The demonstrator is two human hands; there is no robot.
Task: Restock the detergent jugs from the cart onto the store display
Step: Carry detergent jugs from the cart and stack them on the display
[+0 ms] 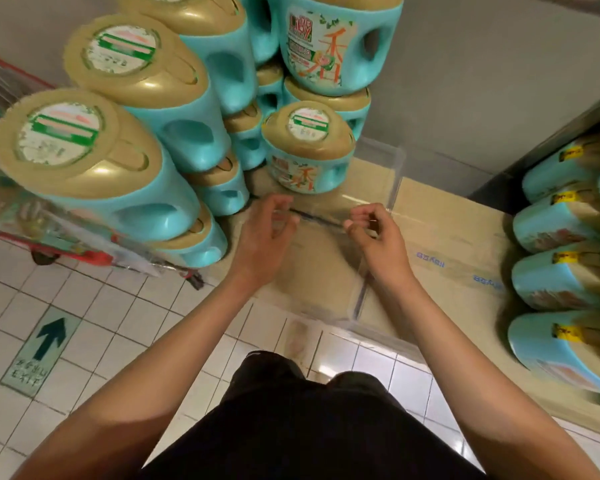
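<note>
Teal detergent jugs with gold caps (174,109) stand stacked in tall columns at the upper left and centre. One lone jug (305,150) sits lower, on a cardboard display base (447,237). A clear plastic panel (378,188) lies over that base in front of the lone jug. My left hand (267,237) and my right hand (374,237) both pinch a thin dark-looking edge of the panel, fingers curled, a short gap between them. Neither hand touches a jug.
A red cart (70,252) with wrapped goods stands at the left on the white tiled floor. More teal jugs (561,220) lie on their sides in rows at the right. A green exit arrow sticker (45,344) marks the floor. A grey wall rises behind.
</note>
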